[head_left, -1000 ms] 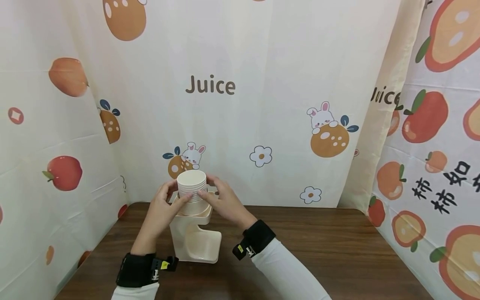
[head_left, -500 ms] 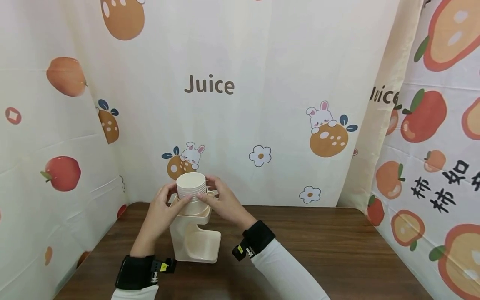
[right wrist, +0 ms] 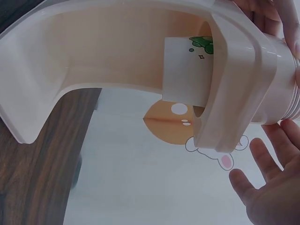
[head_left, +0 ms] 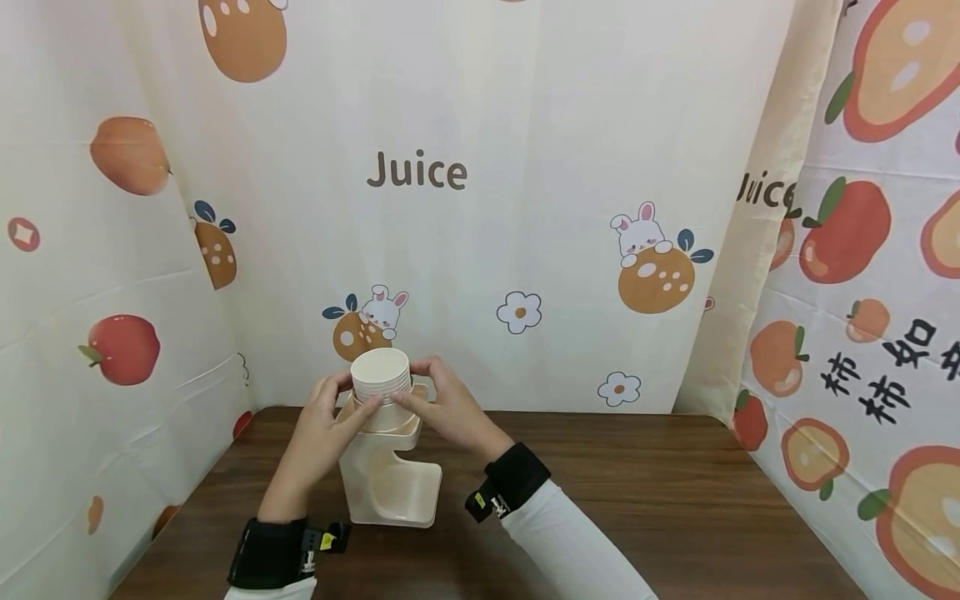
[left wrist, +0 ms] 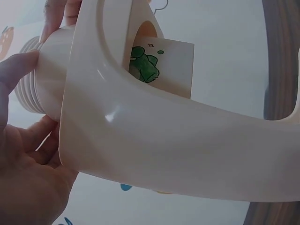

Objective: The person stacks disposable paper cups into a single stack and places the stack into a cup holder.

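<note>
A stack of white paper cups (head_left: 381, 379) stands in the top of a cream plastic cup dispenser (head_left: 367, 492), left of the table's middle in the head view. My left hand (head_left: 321, 429) grips the stack from the left, with its thumb across the front. From the other side my right hand (head_left: 448, 412) holds it, thumb also in front and fingers reaching behind. Both wrist views show the stack's layered rims (left wrist: 30, 84) above the dispenser's top. Below that top, a cup with a green cartoon print (right wrist: 187, 70) sticks out of the opening.
The dispenser's lower tray (head_left: 420, 483) juts out to the right, just over the brown wooden table (head_left: 600, 492). Fruit-printed cloth (head_left: 562, 125) hangs close behind the table's back edge and along both sides.
The cup stack has sunk a little lower into the dispenser. Both hands have come down slightly with it, keeping their hold, while the dispenser stays in place.
</note>
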### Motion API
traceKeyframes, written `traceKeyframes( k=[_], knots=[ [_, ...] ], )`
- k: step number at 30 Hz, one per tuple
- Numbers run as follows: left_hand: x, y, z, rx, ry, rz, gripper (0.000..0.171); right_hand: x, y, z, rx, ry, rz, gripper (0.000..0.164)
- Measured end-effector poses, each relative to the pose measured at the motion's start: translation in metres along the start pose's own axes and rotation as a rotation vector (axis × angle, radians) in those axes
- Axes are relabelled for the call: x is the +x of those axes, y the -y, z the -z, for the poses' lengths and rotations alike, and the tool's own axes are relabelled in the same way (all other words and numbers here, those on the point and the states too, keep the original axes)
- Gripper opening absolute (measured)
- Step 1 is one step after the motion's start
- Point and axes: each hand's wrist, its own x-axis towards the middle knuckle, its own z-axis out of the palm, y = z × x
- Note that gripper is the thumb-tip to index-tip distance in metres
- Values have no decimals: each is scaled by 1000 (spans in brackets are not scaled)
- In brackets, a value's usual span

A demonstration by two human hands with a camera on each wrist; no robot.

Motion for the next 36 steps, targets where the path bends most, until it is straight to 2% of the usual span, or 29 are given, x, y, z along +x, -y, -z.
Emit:
traceKeyframes(
  k=[15, 24, 30, 36],
  knots=[
    [-2, 3, -2, 10, 6, -25, 71, -3, 2, 0, 47, 8, -30, 56],
    [-3, 1, 3, 9, 40, -23, 69, -4, 0, 6, 113, 59, -27, 50],
    [-8, 1, 10, 14, 32, 30, 68, -9, -2, 9, 80, 113, -13, 55],
    [-14, 0, 14, 21, 13, 2, 61, -18, -3, 15, 38, 143, 5, 53]
  ],
)
